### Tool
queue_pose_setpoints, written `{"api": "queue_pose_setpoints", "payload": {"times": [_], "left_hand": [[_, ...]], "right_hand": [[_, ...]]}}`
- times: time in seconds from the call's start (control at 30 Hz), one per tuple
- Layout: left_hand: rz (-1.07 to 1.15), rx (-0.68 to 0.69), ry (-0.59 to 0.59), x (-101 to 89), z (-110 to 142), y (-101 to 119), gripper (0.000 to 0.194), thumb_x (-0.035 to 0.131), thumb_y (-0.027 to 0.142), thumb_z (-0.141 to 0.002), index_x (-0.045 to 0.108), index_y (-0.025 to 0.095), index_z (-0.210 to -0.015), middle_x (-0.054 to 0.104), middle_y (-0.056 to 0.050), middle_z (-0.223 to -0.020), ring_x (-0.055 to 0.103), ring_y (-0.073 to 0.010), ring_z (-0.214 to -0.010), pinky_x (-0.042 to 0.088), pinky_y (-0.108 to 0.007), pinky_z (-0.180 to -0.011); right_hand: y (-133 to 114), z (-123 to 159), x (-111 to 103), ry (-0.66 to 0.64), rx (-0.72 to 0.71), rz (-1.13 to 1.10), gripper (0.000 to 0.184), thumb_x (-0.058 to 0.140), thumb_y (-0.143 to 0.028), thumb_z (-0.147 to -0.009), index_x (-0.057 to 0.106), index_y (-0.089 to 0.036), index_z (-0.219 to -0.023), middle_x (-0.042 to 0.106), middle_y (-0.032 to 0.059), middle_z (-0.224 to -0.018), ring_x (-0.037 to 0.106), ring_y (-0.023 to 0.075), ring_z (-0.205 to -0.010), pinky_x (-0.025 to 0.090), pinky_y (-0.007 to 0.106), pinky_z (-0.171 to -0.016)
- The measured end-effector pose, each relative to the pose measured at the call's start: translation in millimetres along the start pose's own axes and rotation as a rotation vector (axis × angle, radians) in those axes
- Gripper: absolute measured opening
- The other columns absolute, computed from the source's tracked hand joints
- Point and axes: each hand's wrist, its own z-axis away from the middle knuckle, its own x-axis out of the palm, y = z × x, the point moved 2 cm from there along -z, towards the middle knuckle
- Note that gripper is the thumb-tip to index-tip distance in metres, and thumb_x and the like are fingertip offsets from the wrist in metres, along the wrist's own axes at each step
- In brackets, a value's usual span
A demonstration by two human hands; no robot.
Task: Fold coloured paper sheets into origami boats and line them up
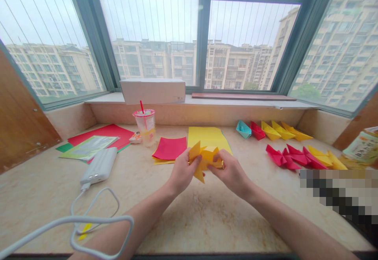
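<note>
Both hands [180, 172] [235, 174] pinch yellow paper [195, 152] (inside counter edge [206, 254]).

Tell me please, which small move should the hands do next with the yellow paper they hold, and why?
Probably the right hand should gently press the raised part of the yellow paper flatter, while the left hand steadies the other side. Both hands pinch the paper; near the right fingers it looks curved and open, while pointed ends stick out at the left.

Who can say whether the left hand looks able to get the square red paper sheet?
Probably yes: the left hand is close by and nothing visible covers the square red paper sheet, though the fingers grip folded yellow paper.
</note>
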Motion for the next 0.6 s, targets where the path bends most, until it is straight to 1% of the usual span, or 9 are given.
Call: {"api": "queue_pose_setpoints", "payload": {"times": [0.07, 0.13, 0.2, 0.27, 0.33, 0.4, 0.43, 0.5, 0.6], "left_hand": [[0.033, 0.002, -0.004, -0.5, -1.3, 0.8, 0.042, 0.069, 0.047, -0.080, 0.058, 0.014, -0.103, 0.068, -0.006, -0.089, 0.066, -0.0154, -0.054, 0.059, -0.030, -0.050], [0.053, 0.007, -0.001, -2.1, -3.6, 0.7, 0.042, 0.068, 0.048, -0.081, 0.058, 0.013, -0.102, 0.070, -0.007, -0.089, 0.066, -0.0160, -0.056, 0.057, -0.029, -0.051], [0.066, 0.029, 0.029, -5.0, -6.3, -0.8, 0.042, 0.070, 0.048, -0.079, 0.061, 0.013, -0.101, 0.071, -0.007, -0.089, 0.068, -0.0179, -0.065, 0.056, -0.027, -0.056], [0.085, 0.044, 0.059, -8.1, -8.6, -3.6, 0.043, 0.073, 0.047, -0.076, 0.064, 0.013, -0.100, 0.072, -0.007, -0.091, 0.069, -0.0204, -0.077, 0.056, -0.026, -0.064], [0.117, 0.030, 0.057, -9.6, -9.8, -6.5, 0.045, 0.076, 0.047, -0.074, 0.066, 0.013, -0.102, 0.073, -0.008, -0.093, 0.069, -0.0221, -0.084, 0.055, -0.027, -0.070], [0.154, -0.005, 0.027, -9.4, -9.2, -7.5, 0.046, 0.075, 0.047, -0.075, 0.066, 0.012, -0.103, 0.073, -0.009, -0.093, 0.070, -0.0221, -0.083, 0.056, -0.029, -0.070], [0.172, -0.022, 0.016, -8.9, -8.3, -7.0, 0.046, 0.075, 0.048, -0.075, 0.066, 0.011, -0.102, 0.073, -0.009, -0.091, 0.070, -0.0217, -0.080, 0.056, -0.029, -0.069], [0.195, -0.059, 0.007, -7.8, -5.8, -4.8, 0.047, 0.074, 0.050, -0.076, 0.065, 0.011, -0.100, 0.073, -0.009, -0.086, 0.070, -0.0204, -0.073, 0.056, -0.028, -0.064], [0.202, -0.106, 0.007, -6.1, -2.3, -0.9, 0.048, 0.073, 0.052, -0.075, 0.064, 0.011, -0.097, 0.072, -0.007, -0.081, 0.068, -0.0185, -0.062, 0.055, -0.029, -0.060]], "right_hand": [[0.2, 1.8, 1.7, -0.016, -0.058, -0.066, 0.001, 0.065, -0.022, -0.086, 0.064, -0.022, -0.086, 0.060, 0.0028, -0.092, 0.061, 0.0185, -0.085, 0.053, 0.032, -0.072], [1.1, 4.3, 3.4, -0.044, -0.132, -0.097, 0.009, 0.062, -0.022, -0.089, 0.069, -0.025, -0.092, 0.058, 0.0051, -0.103, 0.062, 0.0198, -0.093, 0.055, 0.035, -0.079], [1.2, 7.0, 4.5, -0.069, -0.207, -0.063, 0.017, 0.059, -0.021, -0.090, 0.073, -0.028, -0.097, 0.056, 0.0066, -0.114, 0.061, 0.0211, -0.097, 0.055, 0.039, -0.084], [-0.3, 9.0, 4.5, -0.097, -0.248, -0.004, 0.023, 0.057, -0.022, -0.091, 0.074, -0.031, -0.103, 0.053, 0.0073, -0.124, 0.060, 0.0221, -0.099, 0.055, 0.043, -0.087], [-3.2, 10.1, 3.5, -0.132, -0.263, 0.043, 0.026, 0.057, -0.025, -0.092, 0.072, -0.033, -0.112, 0.052, 0.0076, -0.131, 0.060, 0.0238, -0.104, 0.055, 0.045, -0.089], [-6.6, 10.4, 2.0, -0.165, -0.282, 0.074, 0.033, 0.055, -0.029, -0.094, 0.064, -0.034, -0.126, 0.049, 0.0081, -0.138, 0.057, 0.0270, -0.116, 0.052, 0.047, -0.096], [-8.0, 10.5, 1.4, -0.176, -0.299, 0.084, 0.039, 0.054, -0.030, -0.095, 0.057, -0.035, -0.134, 0.046, 0.0083, -0.143, 0.053, 0.0284, -0.124, 0.049, 0.048, -0.100], [-9.9, 10.8, 0.8, -0.182, -0.346, 0.098, 0.053, 0.049, -0.030, -0.098, 0.036, -0.035, -0.149, 0.041, 0.0086, -0.150, 0.044, 0.0290, -0.135, 0.043, 0.051, -0.108], [-10.3, 11.8, 1.8, -0.172, -0.407, 0.109, 0.068, 0.045, -0.028, -0.099, 0.008, -0.033, -0.156, 0.037, 0.0094, -0.155, 0.036, 0.0276, -0.141, 0.037, 0.053, -0.112]]}}
